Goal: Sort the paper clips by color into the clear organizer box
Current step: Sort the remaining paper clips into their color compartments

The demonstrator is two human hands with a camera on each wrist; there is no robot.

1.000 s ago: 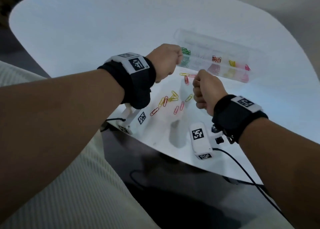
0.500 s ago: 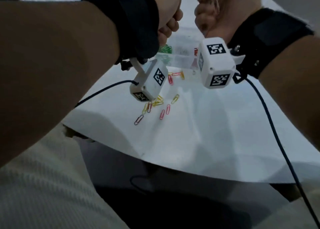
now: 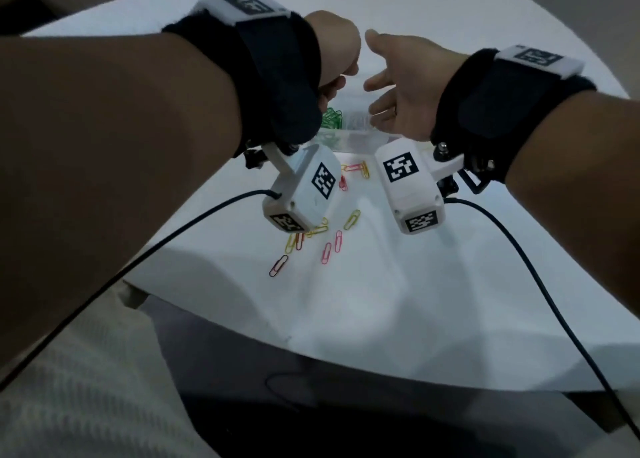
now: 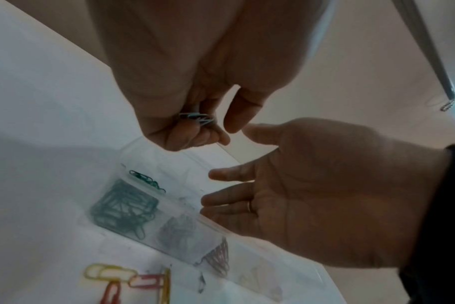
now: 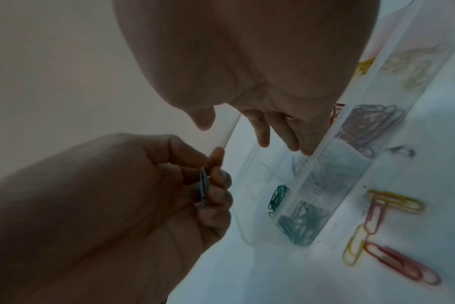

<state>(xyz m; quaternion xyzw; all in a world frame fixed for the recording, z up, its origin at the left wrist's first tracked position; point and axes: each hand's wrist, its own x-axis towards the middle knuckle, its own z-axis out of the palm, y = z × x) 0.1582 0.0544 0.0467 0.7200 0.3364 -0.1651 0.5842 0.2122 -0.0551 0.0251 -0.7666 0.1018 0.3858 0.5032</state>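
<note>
Both hands hover over the clear organizer box (image 3: 349,133), which sits at the back of the white table (image 3: 381,302). My left hand (image 3: 337,63) is curled and pinches a few pale blue paper clips (image 4: 195,120) (image 5: 203,186) between thumb and fingers. My right hand (image 3: 375,80) faces it, palm open, fingers spread and holding nothing (image 4: 234,185). The box (image 4: 148,149) holds green clips (image 4: 125,207), grey ones (image 4: 179,228) and red ones (image 4: 218,259) in separate compartments. Loose pink, red and yellow clips (image 3: 325,253) lie in front of the box.
Black cables (image 3: 519,250) run from the white wrist cameras (image 3: 412,187) across the near edge of the table. A cream ribbed cloth (image 3: 86,405) covers the lap at the lower left. The box lid (image 5: 249,164) stands open behind the compartments.
Both hands rose from just above the table to over the box. The right hand, curled a moment ago, has spread open. The left hand stays curled.
</note>
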